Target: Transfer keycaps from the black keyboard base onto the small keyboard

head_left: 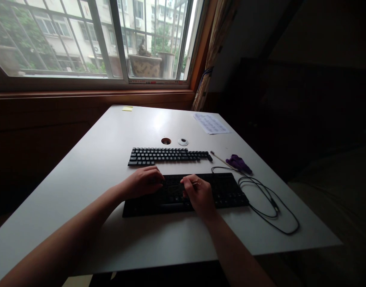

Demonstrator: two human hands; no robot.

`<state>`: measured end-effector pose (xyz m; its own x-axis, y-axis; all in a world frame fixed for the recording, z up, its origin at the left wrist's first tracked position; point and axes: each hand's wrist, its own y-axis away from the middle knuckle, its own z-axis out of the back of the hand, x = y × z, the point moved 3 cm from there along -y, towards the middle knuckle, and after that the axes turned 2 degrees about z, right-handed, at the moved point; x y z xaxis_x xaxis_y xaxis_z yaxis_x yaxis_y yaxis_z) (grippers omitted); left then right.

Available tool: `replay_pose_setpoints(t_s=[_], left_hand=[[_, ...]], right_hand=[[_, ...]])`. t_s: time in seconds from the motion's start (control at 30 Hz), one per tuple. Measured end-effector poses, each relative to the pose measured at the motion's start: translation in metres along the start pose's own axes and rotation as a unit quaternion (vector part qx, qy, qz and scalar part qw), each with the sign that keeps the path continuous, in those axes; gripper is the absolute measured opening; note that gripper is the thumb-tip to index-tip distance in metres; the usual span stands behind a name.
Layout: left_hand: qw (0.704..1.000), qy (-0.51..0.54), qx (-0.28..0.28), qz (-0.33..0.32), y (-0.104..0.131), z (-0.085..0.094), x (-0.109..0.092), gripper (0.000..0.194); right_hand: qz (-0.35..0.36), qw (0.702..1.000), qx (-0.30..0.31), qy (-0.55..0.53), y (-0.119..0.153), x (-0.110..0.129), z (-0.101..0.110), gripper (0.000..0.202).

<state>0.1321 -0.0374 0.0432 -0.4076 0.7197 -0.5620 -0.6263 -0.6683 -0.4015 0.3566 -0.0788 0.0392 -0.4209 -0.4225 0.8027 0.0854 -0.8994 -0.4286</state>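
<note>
A black keyboard (171,207) lies flat on the white table, with its upper part bare of many keycaps and some keys still in place at the right. My left hand (147,181) is over its left half, fingers curled together; whatever is at the fingertips is too dark to make out. Over the middle of the keyboard, my right hand (199,193) is closed in a pinch, and a thin wire tool (197,181), like a wire keycap puller, shows between the fingers. Loose black keycaps (167,154) stand in keyboard-like rows just beyond the keyboard.
A coiled black cable (272,203) lies to the right of the keyboard. Beyond it are a purple cloth (238,162) and a thin brush (220,158). A cable hole (166,141), its white cover (183,142), printed sheets (211,123) and a yellow note (127,108) are farther back.
</note>
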Motion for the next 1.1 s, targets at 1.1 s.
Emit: replay_pose_setpoints(t_s=[1.1], left_hand=[[0.947,0.278,0.090,0.131,0.002,-0.004,0.003,0.024]], right_hand=[[0.175,0.980,0.084,0.045,0.005,0.021,-0.023,0.022]])
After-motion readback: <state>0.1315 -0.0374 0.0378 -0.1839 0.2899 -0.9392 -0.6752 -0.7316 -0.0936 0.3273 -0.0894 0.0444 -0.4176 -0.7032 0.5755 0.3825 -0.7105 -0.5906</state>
